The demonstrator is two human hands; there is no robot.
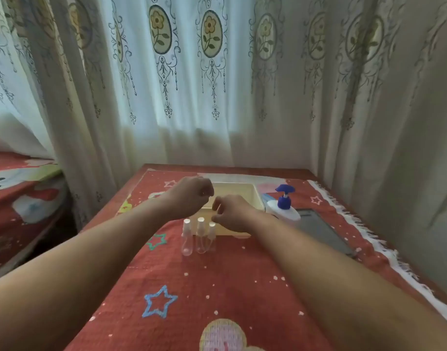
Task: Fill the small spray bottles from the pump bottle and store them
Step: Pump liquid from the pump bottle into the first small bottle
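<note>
We judged nothing filled yet; three spray bottles point(200, 236) stood empty beside the tray point(258, 196); left hand point(192, 196) and right hand point(232, 214) curled, grip unclear.

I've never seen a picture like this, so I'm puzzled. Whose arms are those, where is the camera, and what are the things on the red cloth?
Those are a person's own arms; the camera sits on their head, looking down. On the red star-patterned cloth stand three small clear spray bottles with white caps. Behind them is a cream box, and beside it a white pump bottle with a blue pump. The right hand reaches the rightmost bottle's cap; the left hand hovers curled over the box. Whether either holds anything is too blurry to tell.
</note>
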